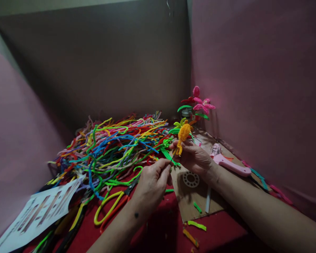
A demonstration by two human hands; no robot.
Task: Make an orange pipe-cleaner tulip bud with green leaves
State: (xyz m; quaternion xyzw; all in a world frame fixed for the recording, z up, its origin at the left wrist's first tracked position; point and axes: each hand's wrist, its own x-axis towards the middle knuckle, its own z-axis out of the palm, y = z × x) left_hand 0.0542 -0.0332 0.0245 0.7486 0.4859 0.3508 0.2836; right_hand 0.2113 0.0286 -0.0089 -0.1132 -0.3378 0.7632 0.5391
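Note:
My right hand point(194, 156) is closed around an orange pipe-cleaner bud point(183, 133) on a thin stem, holding it upright above the table. My left hand point(152, 182) pinches the lower end of that stem point(173, 157) between thumb and fingers, just left of and below the right hand. A big loose heap of many-coloured pipe cleaners point(113, 147) lies to the left of both hands.
Finished pink and green pipe-cleaner flowers point(198, 103) stand at the back corner. A pink glue gun point(228, 164) lies on a cardboard sheet point(189, 200) with a round ring, a white stick and green scraps. Yellow-handled scissors point(113, 205) and a printed paper point(37, 212) lie at the left. Walls enclose the table.

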